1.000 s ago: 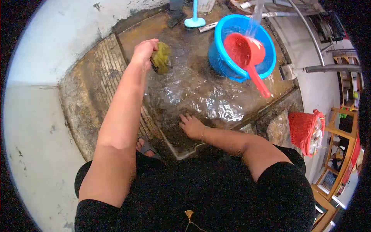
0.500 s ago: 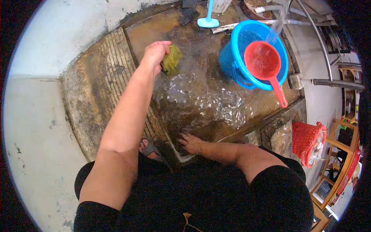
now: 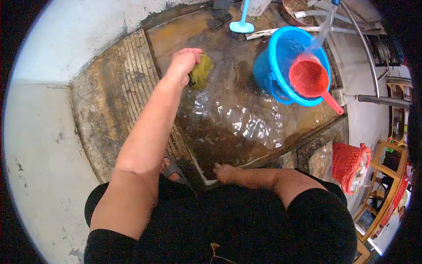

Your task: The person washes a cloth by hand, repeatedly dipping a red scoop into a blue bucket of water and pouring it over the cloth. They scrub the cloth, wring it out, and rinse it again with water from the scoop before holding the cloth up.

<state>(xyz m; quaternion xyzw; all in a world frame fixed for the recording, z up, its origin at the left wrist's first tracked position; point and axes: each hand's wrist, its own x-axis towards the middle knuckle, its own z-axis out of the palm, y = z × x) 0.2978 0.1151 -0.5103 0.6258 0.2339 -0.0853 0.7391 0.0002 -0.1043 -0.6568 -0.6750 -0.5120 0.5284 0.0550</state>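
Note:
My left hand (image 3: 186, 66) is closed on a crumpled yellow-green cloth (image 3: 201, 72), held over the far left part of a shallow floor basin (image 3: 237, 79). Murky water (image 3: 250, 125) covers the basin floor. At the near corner of the basin, my right hand (image 3: 225, 173) is curled low at the water, fingers drawn in; anything inside them is hidden. A blue bucket (image 3: 263, 72) stands in the basin at the right, beyond the reach of both hands. In the bucket lies a red dipper (image 3: 308, 78), its handle over the rim.
Water pours from a hose (image 3: 336, 2) into the bucket. A light-blue brush (image 3: 241, 27) and white pipes (image 3: 281, 31) lie at the back. A ridged stone slab (image 3: 134, 75) borders the left. At right are a red basket (image 3: 350, 165) and a wooden frame (image 3: 387, 180).
My right hand has drawn its spread fingers in and shifted slightly right. My left hand and the cloth show slightly further right. The dipper has turned in the bucket. The view has shifted a little.

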